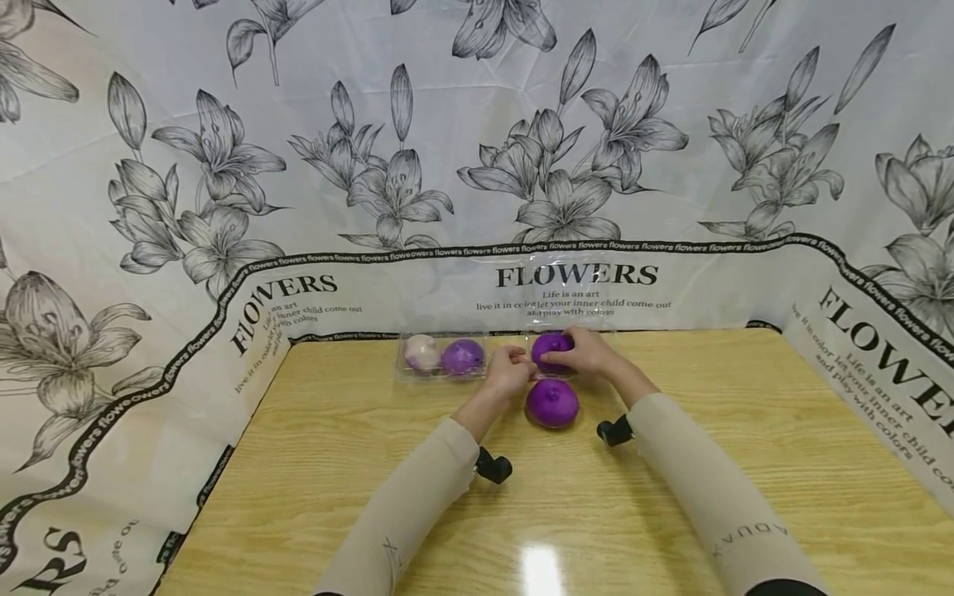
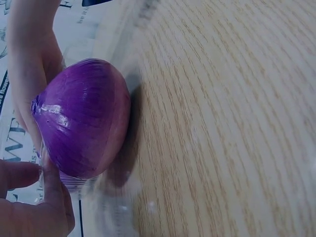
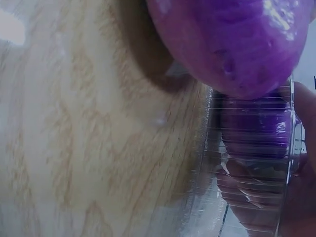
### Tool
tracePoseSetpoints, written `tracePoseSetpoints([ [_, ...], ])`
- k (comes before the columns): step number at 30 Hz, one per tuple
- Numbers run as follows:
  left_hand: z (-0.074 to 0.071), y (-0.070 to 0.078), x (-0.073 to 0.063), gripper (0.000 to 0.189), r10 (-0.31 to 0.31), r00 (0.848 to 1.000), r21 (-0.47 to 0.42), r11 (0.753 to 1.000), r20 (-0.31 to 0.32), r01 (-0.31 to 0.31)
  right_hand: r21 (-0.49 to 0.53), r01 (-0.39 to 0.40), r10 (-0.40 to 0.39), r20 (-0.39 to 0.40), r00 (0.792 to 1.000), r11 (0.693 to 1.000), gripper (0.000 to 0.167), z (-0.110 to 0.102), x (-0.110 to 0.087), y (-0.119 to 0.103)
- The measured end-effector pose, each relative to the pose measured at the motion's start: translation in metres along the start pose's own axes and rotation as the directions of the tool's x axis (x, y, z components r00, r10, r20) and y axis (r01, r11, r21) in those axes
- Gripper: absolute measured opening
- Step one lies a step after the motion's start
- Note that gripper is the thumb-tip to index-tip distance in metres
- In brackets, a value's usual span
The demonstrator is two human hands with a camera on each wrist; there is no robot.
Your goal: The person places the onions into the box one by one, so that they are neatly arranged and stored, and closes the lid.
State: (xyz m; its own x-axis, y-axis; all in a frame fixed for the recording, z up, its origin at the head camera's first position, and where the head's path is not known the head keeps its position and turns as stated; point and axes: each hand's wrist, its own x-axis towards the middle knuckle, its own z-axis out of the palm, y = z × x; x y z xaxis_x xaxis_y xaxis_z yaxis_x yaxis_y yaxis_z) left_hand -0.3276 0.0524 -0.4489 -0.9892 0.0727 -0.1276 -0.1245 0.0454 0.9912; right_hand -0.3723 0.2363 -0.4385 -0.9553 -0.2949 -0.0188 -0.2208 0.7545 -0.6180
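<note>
In the head view a clear plastic box (image 1: 528,343) with its lid raised stands at the back of the table. My right hand (image 1: 589,354) holds a purple onion (image 1: 550,349) inside it. At the box's left side my left hand (image 1: 510,371) pinches the thin plastic edge between thumb and finger. Just in front of the box, on the table, sits another purple onion (image 1: 552,404), which neither hand grips. It looms large in the left wrist view, its pointed end (image 2: 35,105) towards the left. Through the ribbed wall (image 3: 247,148) in the right wrist view shows the boxed onion (image 3: 256,128).
Left of my hands stands a second clear plastic box (image 1: 402,372) holding a pale onion (image 1: 421,353) and a purple onion (image 1: 463,358). A flower-printed cloth (image 1: 447,290) hangs behind the wooden table (image 1: 335,463) and along its sides.
</note>
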Motion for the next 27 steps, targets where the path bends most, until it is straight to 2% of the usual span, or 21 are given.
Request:
tracePoseSetpoints([
  [8, 0.001, 0.002, 0.000, 0.050, 0.004, 1.000, -0.031, 1.000, 0.010, -0.003, -0.035, 0.005, -0.002, 0.107, 0.994, 0.999, 0.062, -0.008, -0.002, -0.004],
  [14, 0.002, 0.000, -0.001, 0.052, 0.008, 1.000, -0.011, 1.000, -0.012, -0.008, -0.051, 0.054, -0.049, 0.093, 0.994, 0.997, 0.061, -0.010, -0.005, -0.003],
  [16, 0.002, -0.001, -0.002, 0.053, 0.007, 1.000, 0.005, 1.000, -0.020, -0.006, -0.042, 0.074, -0.070, 0.085, 0.994, 0.996, 0.065, -0.011, -0.008, -0.002],
  [22, 0.002, -0.002, -0.002, 0.051, 0.002, 1.000, 0.009, 1.000, -0.015, -0.002, -0.055, 0.057, -0.053, 0.074, 0.996, 0.997, 0.085, -0.017, -0.021, 0.001],
  [27, 0.002, -0.001, 0.000, 0.051, 0.004, 0.999, 0.046, 0.999, -0.038, -0.002, -0.078, 0.093, -0.088, 0.055, 0.995, 0.993, 0.084, -0.026, -0.031, -0.002],
])
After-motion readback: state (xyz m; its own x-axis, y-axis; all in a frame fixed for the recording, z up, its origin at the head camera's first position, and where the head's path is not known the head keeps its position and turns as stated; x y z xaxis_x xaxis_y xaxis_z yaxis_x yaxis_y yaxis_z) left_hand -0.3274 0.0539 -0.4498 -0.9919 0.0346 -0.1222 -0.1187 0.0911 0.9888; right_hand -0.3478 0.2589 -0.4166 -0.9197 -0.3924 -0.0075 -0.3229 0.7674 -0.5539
